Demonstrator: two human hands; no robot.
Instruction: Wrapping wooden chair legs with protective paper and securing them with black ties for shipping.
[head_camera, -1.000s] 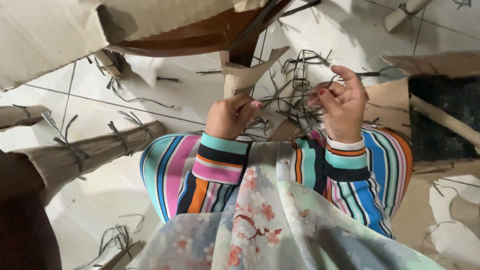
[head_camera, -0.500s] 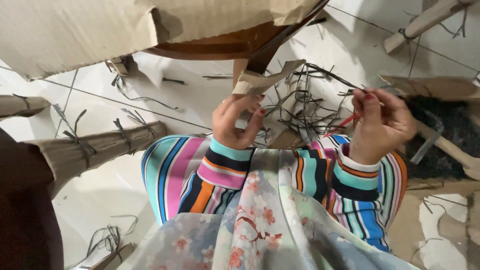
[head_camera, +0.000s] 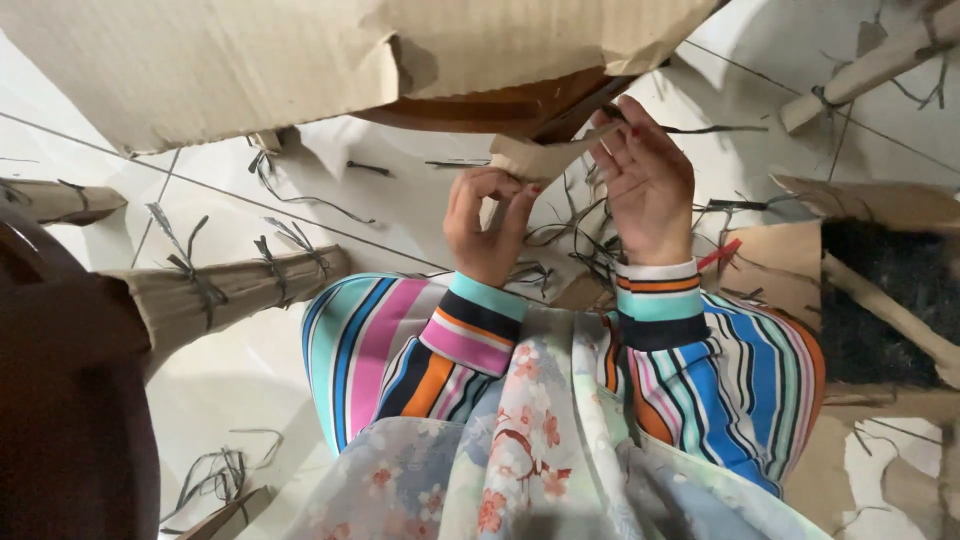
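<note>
A folded strip of brown cardboard (head_camera: 545, 155) hangs below a dark wooden piece (head_camera: 480, 105) at the top centre. My left hand (head_camera: 487, 222) pinches the lower left part of that strip, fingers curled. My right hand (head_camera: 648, 185) is raised at its right end, fingers closed around it and touching a thin dark strap (head_camera: 700, 129) that runs off to the right. Both sleeves are striped in several colours.
A big sheet of cardboard (head_camera: 300, 60) fills the top. Rolled cardboard bundles tied with dark straps (head_camera: 220, 290) lie at left, another (head_camera: 870, 65) at top right. Loose dark straps (head_camera: 570, 240) litter the white tiled floor. A dark box (head_camera: 880, 310) sits at right.
Both hands have risen toward the wooden piece. My right hand came in from the right and closed on the cardboard strip's end; the view has tilted upward.
</note>
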